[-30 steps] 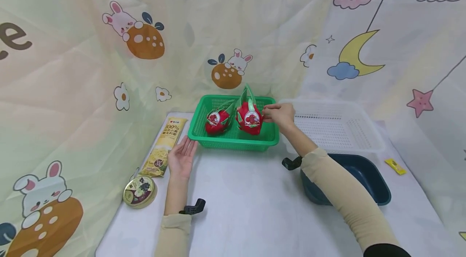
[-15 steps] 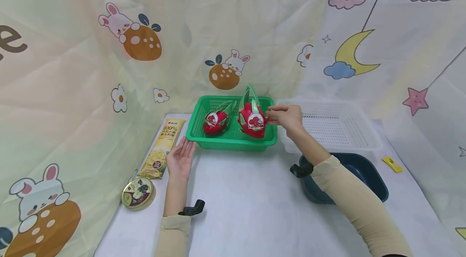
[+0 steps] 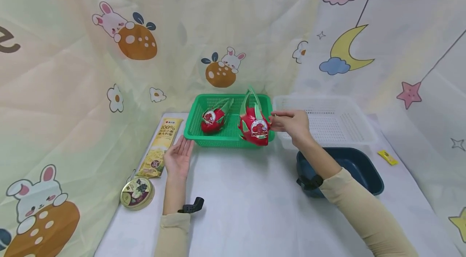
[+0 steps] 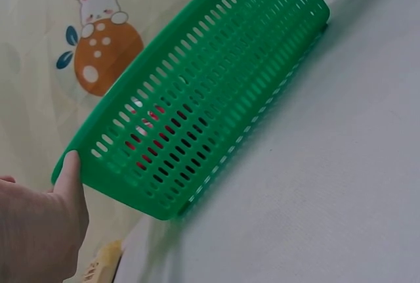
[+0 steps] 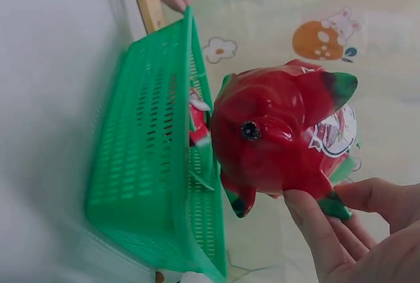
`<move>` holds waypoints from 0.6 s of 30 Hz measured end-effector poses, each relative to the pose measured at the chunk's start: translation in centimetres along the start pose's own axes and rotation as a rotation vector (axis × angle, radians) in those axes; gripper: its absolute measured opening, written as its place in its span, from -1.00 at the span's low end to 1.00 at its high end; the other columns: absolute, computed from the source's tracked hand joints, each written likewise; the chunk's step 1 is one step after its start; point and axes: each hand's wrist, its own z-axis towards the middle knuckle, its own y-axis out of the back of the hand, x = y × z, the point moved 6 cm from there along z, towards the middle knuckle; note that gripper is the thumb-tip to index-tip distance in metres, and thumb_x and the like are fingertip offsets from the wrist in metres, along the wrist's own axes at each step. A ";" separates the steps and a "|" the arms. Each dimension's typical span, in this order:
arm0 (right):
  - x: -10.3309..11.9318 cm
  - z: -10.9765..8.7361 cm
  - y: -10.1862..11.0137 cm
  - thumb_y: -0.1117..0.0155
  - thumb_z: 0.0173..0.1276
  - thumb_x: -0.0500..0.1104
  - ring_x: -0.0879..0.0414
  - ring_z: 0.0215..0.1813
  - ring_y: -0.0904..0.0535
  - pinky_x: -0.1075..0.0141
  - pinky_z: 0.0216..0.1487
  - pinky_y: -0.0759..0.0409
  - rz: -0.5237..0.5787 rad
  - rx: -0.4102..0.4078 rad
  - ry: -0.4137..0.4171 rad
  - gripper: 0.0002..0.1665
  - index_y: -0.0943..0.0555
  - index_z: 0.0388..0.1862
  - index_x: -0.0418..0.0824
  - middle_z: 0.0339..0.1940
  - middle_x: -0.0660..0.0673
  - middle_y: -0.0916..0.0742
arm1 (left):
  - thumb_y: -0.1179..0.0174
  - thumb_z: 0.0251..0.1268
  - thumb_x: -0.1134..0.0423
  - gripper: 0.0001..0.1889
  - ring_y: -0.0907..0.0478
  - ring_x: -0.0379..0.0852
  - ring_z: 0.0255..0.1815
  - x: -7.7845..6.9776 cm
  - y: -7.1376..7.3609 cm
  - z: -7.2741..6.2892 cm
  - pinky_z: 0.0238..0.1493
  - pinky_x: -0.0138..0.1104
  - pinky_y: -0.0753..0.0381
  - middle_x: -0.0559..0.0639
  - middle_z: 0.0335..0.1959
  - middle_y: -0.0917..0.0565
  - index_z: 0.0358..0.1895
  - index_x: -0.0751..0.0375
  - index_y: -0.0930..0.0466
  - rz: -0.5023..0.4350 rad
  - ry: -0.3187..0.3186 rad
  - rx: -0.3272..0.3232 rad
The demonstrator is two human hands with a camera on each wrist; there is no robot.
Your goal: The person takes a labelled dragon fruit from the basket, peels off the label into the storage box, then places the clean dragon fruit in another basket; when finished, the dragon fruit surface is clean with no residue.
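Pinched in my right hand point(image 3: 291, 124) is a red dragon fruit point(image 3: 254, 123) with green leaf tips and a round sticker. It is tilted, over the front right part of the green basket point(image 3: 225, 142). In the right wrist view my thumb and fingers hold one of its scales, and the dark spot at its bottom end faces the camera. A second dragon fruit point(image 3: 212, 121) lies in the basket's left half. My left hand point(image 3: 178, 160), palm up with straight fingers, touches the basket's front left corner; its thumb looks apart from the fingers in the right wrist view.
A yellow pasta packet point(image 3: 160, 147) and a round tin point(image 3: 137, 193) lie on the left. At right stand a white basket point(image 3: 364, 137) and a dark blue basin point(image 3: 358, 168), partly behind my right arm. A small yellow packet point(image 3: 387, 157) lies near the right edge.
My right hand has moved right and toward me with the dragon fruit, from inside the basket to over its front rim. The left hand stays at the basket's corner.
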 end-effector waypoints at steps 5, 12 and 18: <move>-0.4 -1.3 0.8 -0.47 0.43 -0.08 -0.01 -0.12 -0.84 0.13 -0.10 -0.79 -0.002 -0.028 -0.008 -0.49 -0.69 0.21 -0.38 0.04 -0.35 -0.80 | 0.12 0.60 0.35 -0.45 -0.38 0.17 0.49 0.0 -0.1 0.2 0.44 -0.12 -0.50 0.29 0.46 -0.37 0.57 0.40 -0.20 0.006 -0.013 0.019; -1.8 -3.0 1.2 -0.48 0.42 -0.07 0.02 -0.13 -0.84 0.16 -0.10 -0.79 0.025 -0.044 -0.027 -0.49 -0.69 0.19 -0.38 -0.01 -0.29 -0.82 | 0.05 0.54 0.35 -0.44 -0.40 0.18 0.47 0.1 0.6 0.9 0.38 -0.12 -0.57 0.29 0.45 -0.39 0.55 0.39 -0.24 0.002 -0.017 0.017; -3.3 -4.5 1.2 -0.49 0.41 -0.14 0.01 -0.15 -0.84 0.11 -0.08 -0.79 0.060 -0.053 -0.022 -0.53 -0.70 0.15 -0.43 -0.07 -0.26 -0.84 | 0.07 0.55 0.35 -0.47 -0.41 0.19 0.47 0.1 0.4 0.6 0.37 -0.10 -0.58 0.30 0.44 -0.41 0.52 0.41 -0.30 -0.013 -0.017 0.007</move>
